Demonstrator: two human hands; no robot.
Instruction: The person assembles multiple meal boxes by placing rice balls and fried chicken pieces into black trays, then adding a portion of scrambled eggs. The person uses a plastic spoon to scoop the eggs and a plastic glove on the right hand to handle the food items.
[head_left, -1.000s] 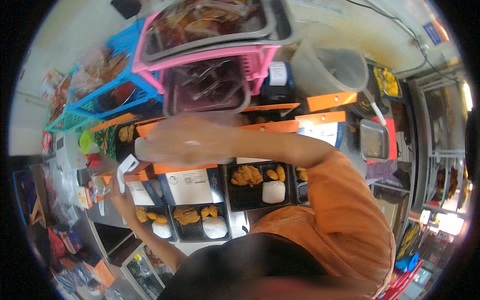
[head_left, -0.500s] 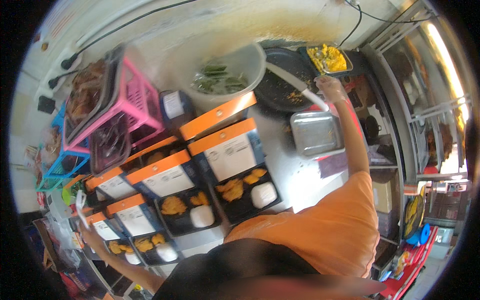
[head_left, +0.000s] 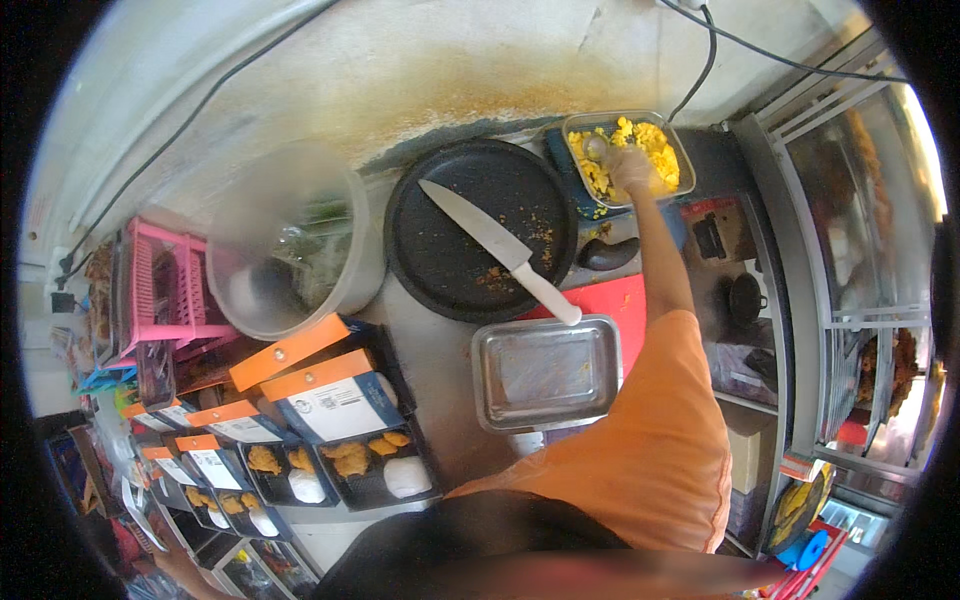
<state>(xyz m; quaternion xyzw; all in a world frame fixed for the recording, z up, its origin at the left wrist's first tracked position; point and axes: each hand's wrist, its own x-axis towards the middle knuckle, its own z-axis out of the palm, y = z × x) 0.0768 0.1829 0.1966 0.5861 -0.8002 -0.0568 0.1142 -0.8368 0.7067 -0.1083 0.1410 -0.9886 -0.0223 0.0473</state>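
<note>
My right hand (head_left: 630,168), in a clear plastic glove, is over a clear rectangular container (head_left: 686,180) of yellow scrambled egg (head_left: 660,150). Its fingers are closed at a metal spoon (head_left: 597,147), whose bowl lies in the egg; the handle is mostly hidden by the hand. At the lower left, my left hand (head_left: 175,557) grips a narrow, whitish, elongated object (head_left: 142,515) of a kind I cannot make out. Close to that hand stand several black meal boxes (head_left: 375,490) with orange-edged lids, holding fried pieces (head_left: 347,459) and white rice blocks (head_left: 407,477).
A large knife (head_left: 490,230) rests across a round black pan (head_left: 420,260), its white handle reaching an empty metal tray (head_left: 487,400). Left of the pan are a tall translucent tub (head_left: 345,280) with green leaves and pink baskets (head_left: 165,280). A glass display cabinet (head_left: 850,220) borders the right.
My right hand has moved from the container's near edge into it, to the spoon. My view has shifted, so the boxes sit further left. My left hand still grips the whitish object.
</note>
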